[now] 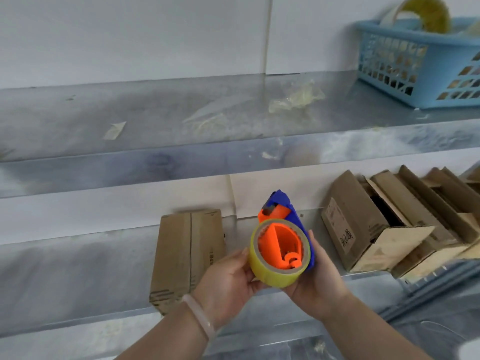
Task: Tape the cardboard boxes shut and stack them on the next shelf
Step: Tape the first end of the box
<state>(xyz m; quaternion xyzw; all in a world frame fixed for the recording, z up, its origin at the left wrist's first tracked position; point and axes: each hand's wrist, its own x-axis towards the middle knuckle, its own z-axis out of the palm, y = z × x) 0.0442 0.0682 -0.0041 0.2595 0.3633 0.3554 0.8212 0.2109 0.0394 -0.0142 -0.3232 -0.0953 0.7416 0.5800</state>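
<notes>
Looking down in the head view, the tape dispenser [281, 242] is held between both hands: the left hand [228, 280] is curled round the yellow roll [262, 271], the right hand [320, 279] is wrapped under the dispenser's right side, fingertips hidden. The closed cardboard box [185, 253] lies on the lower shelf [78, 268] just beyond the left hand, nearer to it, long axis and seam running toward the wall.

You get bright, soft, even light with only faint shadows. The tape dispenser [281, 245] looks sharpest. Above it the upper shelf [155, 120] smears with blur and carries a pale sheen; up to its right the blue basket [415, 63] is soft. Far from it, shelf lines bend.
</notes>
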